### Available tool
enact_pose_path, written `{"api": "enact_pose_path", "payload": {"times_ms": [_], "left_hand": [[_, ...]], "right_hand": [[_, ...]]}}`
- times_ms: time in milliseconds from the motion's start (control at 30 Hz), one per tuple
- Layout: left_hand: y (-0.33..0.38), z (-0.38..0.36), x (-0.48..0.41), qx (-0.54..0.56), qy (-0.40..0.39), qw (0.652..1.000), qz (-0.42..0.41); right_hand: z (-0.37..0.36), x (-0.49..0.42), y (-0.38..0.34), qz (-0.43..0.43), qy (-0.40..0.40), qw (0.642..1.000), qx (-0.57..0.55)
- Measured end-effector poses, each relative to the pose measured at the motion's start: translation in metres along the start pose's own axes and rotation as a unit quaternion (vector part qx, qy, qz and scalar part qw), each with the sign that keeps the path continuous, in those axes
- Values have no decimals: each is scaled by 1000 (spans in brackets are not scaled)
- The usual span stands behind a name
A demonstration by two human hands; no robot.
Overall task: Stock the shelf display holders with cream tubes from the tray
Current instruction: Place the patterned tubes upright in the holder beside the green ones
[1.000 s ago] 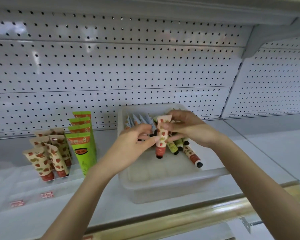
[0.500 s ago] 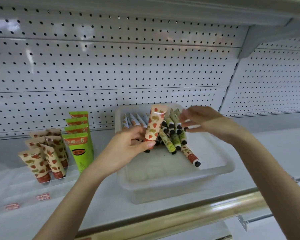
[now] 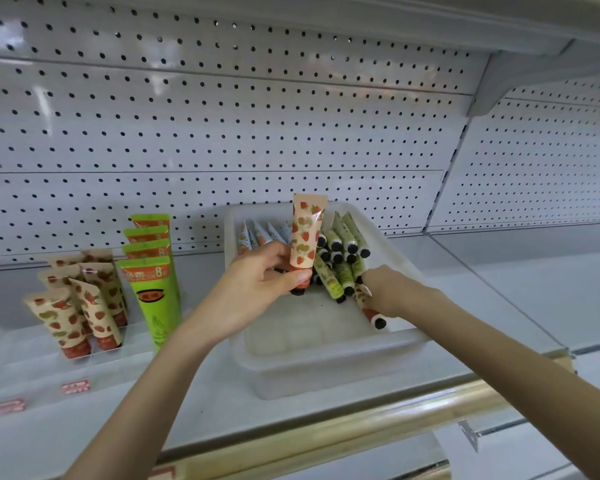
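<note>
My left hand [image 3: 260,285] grips a strawberry tube [image 3: 305,237] upright; right fingers [image 3: 369,277] close on another tube [image 3: 368,303] in the tray [image 3: 326,362]. Next: carry both to the holders [image 3: 84,344].

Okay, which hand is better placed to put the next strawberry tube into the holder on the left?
Left. The left hand already holds a strawberry tube upright and is nearer the strawberry tubes in the holder. The right hand is down in the tray, on another tube.
</note>
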State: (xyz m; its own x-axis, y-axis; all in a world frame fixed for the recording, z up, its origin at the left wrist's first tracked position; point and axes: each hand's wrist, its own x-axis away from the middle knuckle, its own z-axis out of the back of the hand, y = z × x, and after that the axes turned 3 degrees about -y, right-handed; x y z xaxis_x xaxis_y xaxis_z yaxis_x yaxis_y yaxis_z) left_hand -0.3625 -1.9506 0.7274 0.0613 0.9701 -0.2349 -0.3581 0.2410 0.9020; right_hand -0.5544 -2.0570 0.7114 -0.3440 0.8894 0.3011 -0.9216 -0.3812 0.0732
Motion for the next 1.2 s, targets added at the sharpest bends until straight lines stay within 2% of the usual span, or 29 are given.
{"api": "enact_pose_path", "payload": {"times_ms": [167, 433, 567, 667, 767, 900, 1200], "left_hand": [[1, 0, 1, 4, 3, 1000, 1], [4, 3, 5, 6, 9, 1000, -3], [10, 7, 9, 37, 14, 999, -7], [16, 9, 14, 51, 28, 998, -21], [20, 10, 17, 56, 51, 997, -21], [23, 9, 23, 49, 80, 995, -13], [34, 9, 49, 36, 146, 989, -7]], "right_hand": [[1, 2, 3, -11, -83, 988, -127], [-1, 8, 14, 14, -173, 971, -164], [8, 19, 13, 65, -222, 925, -301], [15, 27, 15, 114, -241, 868, -418], [22, 35, 17, 148, -201, 814, -525], [30, 41, 11, 181, -132, 788, -573], [36, 44, -15, 272, -81, 745, -603]]}}
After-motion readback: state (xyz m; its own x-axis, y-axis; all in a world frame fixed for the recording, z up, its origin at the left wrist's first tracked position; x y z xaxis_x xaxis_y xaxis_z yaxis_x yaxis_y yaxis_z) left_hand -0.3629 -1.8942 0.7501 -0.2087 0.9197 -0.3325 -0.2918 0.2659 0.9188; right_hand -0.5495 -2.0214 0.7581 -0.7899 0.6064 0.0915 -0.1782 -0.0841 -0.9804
